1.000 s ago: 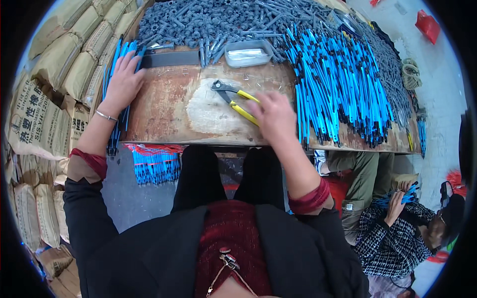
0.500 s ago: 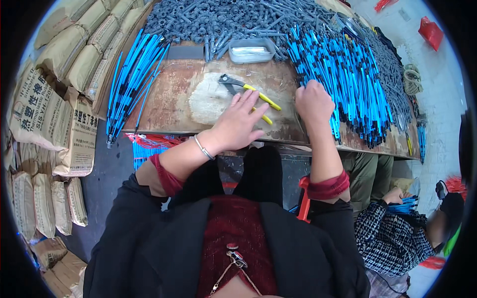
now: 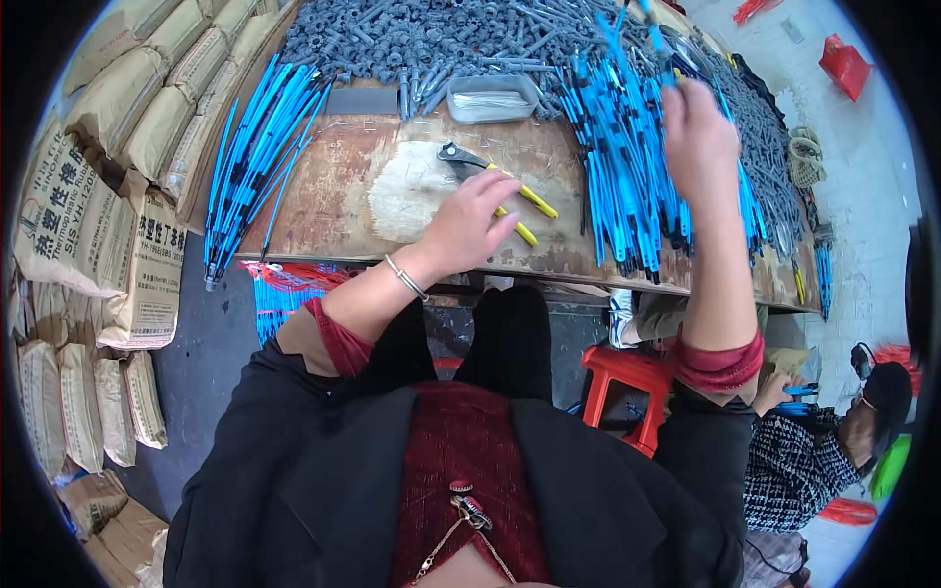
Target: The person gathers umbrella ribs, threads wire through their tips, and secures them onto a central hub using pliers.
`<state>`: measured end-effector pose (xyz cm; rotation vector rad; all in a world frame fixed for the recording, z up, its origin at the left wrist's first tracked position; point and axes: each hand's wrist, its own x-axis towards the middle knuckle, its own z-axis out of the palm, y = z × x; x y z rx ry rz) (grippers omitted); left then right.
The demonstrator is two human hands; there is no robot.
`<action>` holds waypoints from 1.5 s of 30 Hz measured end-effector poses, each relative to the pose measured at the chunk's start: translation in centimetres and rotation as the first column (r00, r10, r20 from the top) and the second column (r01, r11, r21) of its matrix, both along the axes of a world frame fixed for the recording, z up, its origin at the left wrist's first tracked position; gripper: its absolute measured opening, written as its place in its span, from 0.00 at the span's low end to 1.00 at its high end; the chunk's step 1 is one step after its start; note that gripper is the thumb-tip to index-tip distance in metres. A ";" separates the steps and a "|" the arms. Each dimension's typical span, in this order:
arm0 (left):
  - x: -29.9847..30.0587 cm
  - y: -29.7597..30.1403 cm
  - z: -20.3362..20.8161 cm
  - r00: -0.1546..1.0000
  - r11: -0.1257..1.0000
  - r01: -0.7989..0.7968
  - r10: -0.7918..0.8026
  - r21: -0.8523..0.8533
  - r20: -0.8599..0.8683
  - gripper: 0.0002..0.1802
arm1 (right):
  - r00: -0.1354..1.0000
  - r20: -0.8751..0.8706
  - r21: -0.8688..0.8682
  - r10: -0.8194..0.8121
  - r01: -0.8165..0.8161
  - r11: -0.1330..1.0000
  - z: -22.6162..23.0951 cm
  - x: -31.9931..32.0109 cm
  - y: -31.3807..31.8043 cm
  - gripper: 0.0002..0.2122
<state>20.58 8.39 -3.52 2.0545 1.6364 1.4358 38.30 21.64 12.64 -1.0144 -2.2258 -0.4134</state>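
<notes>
My left hand [image 3: 469, 223] lies palm down over the pliers [image 3: 534, 202] with yellow handles and a dark head. Its fingers are slightly bent and apart from the thumb, not wrapped round the handles. Over the heap of thin blue strips with black parts [image 3: 622, 196], my right hand [image 3: 701, 147] is raised and slightly smeared by motion. Its fingers are closed on some blue strips, whose blurred ends stick up beyond the fingertips. Under the pliers is a pale worn patch [image 3: 397, 201] on the wooden table [image 3: 333, 196].
A smaller bundle of blue strips [image 3: 257, 162] lies at the left. Grey plastic parts [image 3: 421, 39] are heaped along the back, near a clear tray [image 3: 493, 100]. Paper sacks [image 3: 103, 216] line the left side. A red stool [image 3: 627, 377] and a co-worker's checked sleeve [image 3: 799, 465] are at lower right.
My right hand has moved right and away from me, lifting and disturbing the blue strips. My left hand's fingers have drawn in slightly. The co-worker has shifted right, uncovering the red stool.
</notes>
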 end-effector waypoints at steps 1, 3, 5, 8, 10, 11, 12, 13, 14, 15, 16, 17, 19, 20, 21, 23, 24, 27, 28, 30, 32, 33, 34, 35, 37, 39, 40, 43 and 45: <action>0.0 0.0 0.1 0.996 0.999 -0.019 0.022 -0.039 0.088 0.17 | 1.000 0.001 0.001 0.002 -0.002 1.000 1.4 -0.3 -0.5 0.12; -0.3 0.4 0.7 0.983 0.997 -0.022 0.035 -0.074 0.179 0.16 | 0.907 -0.379 -0.319 0.184 -0.315 0.894 3.6 -0.3 -2.5 0.13; -2.3 1.4 2.1 0.495 0.940 0.297 0.001 -0.170 0.869 0.13 | 0.806 -0.561 -0.539 0.189 -0.529 0.655 3.2 -0.1 -4.5 0.13; -3.7 1.2 3.3 -0.103 0.820 0.557 -0.086 0.129 0.991 0.11 | 0.763 -0.637 -0.754 0.106 -0.646 0.118 -0.7 -0.3 -7.6 0.11; -4.0 1.3 3.9 -0.501 0.561 0.600 -0.293 0.571 0.814 0.10 | 0.835 -0.508 -0.828 0.211 -0.541 0.146 -4.7 -0.8 -9.0 0.10; -3.6 1.3 3.9 -0.505 0.555 0.604 -0.289 0.572 0.813 0.10 | 0.831 -0.537 -0.809 0.144 -0.556 0.191 -6.6 -1.1 -9.7 0.09; -3.1 1.0 3.8 -0.369 0.640 0.599 -0.313 0.482 0.875 0.12 | 0.821 -0.566 -0.789 0.078 -0.566 0.238 -7.9 -1.4 -10.4 0.09; -2.8 0.6 3.7 -0.221 0.725 0.568 -0.321 0.389 0.921 0.14 | 0.821 -0.566 -0.790 0.076 -0.566 0.237 -8.6 -1.8 -10.9 0.09; -2.5 0.4 3.8 -0.069 0.801 0.519 -0.311 0.300 0.948 0.16 | 0.842 -0.529 -0.795 0.103 -0.535 0.286 -9.0 -2.1 -11.3 0.09; -2.8 0.4 3.7 -0.071 0.798 0.522 -0.311 0.301 0.948 0.16 | 0.862 -0.490 -0.797 0.127 -0.503 0.335 -9.2 -2.3 -11.7 0.09; -3.4 0.1 3.5 -0.174 0.773 0.538 -0.289 0.337 0.941 0.16 | 0.881 -0.449 -0.795 0.151 -0.470 0.383 -9.3 -2.5 -11.8 0.10; -4.1 -0.3 3.4 -0.276 0.747 0.549 -0.262 0.375 0.925 0.15 | 0.882 -0.447 -0.795 0.149 -0.469 0.385 -9.1 -2.4 -11.5 0.10; -4.7 -0.4 3.2 -0.376 0.719 0.556 -0.229 0.416 0.898 0.15 | 0.842 -0.503 -0.787 0.194 -0.539 0.300 -8.3 -1.8 -10.4 0.10; -4.9 -0.4 3.3 -0.413 0.666 0.580 -0.257 0.470 0.874 0.15 | 0.821 -0.530 -0.780 0.214 -0.571 0.257 -8.0 -1.7 -10.1 0.10; -5.0 -0.2 3.4 -0.451 0.608 0.598 -0.283 0.521 0.847 0.15 | 0.822 -0.527 -0.781 0.214 -0.568 0.260 -8.1 -1.8 -10.1 0.10; -4.7 0.1 3.4 -0.493 0.542 0.613 -0.307 0.575 0.814 0.16 | 0.851 -0.485 -0.801 0.200 -0.524 0.289 -8.8 -2.2 -10.5 0.10; -4.4 0.2 3.4 -0.316 0.632 0.634 -0.312 0.444 0.896 0.17 | 0.865 -0.463 -0.810 0.191 -0.501 0.305 -9.1 -2.5 -10.6 0.10; -3.4 0.1 3.3 0.057 0.791 0.585 -0.258 0.177 0.964 0.20 | 0.878 -0.386 -0.776 0.285 -0.476 0.415 -10.4 -3.1 -10.9 0.08; -3.2 0.1 3.1 0.035 0.798 0.568 -0.269 0.203 0.962 0.20 | 0.880 -0.343 -0.753 0.328 -0.467 0.464 -10.6 -3.2 -10.8 0.07; -2.9 0.1 2.8 -0.010 0.810 0.529 -0.290 0.251 0.957 0.19 | 0.892 -0.342 -0.734 0.295 -0.450 0.508 -10.6 -3.2 -10.3 0.07; -2.8 0.0 2.9 -0.061 0.816 0.505 -0.293 0.282 0.954 0.19 | 0.908 -0.344 -0.697 0.239 -0.418 0.582 -10.4 -3.2 -9.8 0.08; -2.8 0.0 3.0 -0.109 0.820 0.481 -0.294 0.309 0.950 0.18 | 0.909 -0.341 -0.698 0.240 -0.416 0.583 -10.1 -3.2 -9.6 0.08; -2.8 0.1 3.0 -0.157 0.825 0.455 -0.296 0.335 0.942 0.18 | 0.921 -0.260 -0.725 0.291 -0.385 0.572 -9.7 -3.1 -9.5 0.08; -3.0 0.1 2.9 -0.161 0.825 0.454 -0.297 0.338 0.941 0.18 | 0.923 -0.178 -0.749 0.340 -0.351 0.562 -9.2 -3.1 -9.4 0.08; -3.8 -0.1 2.5 -0.266 0.642 0.627 -0.355 0.441 0.896 0.16 | 0.917 -0.093 -0.769 0.387 -0.313 0.557 -8.7 -2.7 -8.9 0.08; -4.7 -0.1 1.9 -0.319 0.533 0.693 -0.378 0.486 0.869 0.16 | 0.856 -0.186 -0.739 0.483 -0.446 0.504 -8.7 -2.1 -7.7 0.10; -5.1 -0.1 1.4 -0.382 0.478 0.720 -0.332 0.503 0.863 0.15 | 0.816 -0.232 -0.720 0.529 -0.510 0.471 -8.8 -1.5 -6.8 0.11; -5.9 -0.9 0.6 -0.493 0.365 0.758 -0.223 0.540 0.841 0.13 | 0.998 -0.063 -0.560 -0.032 -0.008 0.829 -4.5 1.7 0.1 0.13; -5.9 -1.8 0.3 -0.265 0.276 0.884 -0.366 0.377 0.892 0.11 | 0.954 0.092 -0.255 -0.284 0.298 0.920 -4.4 4.5 5.4 0.12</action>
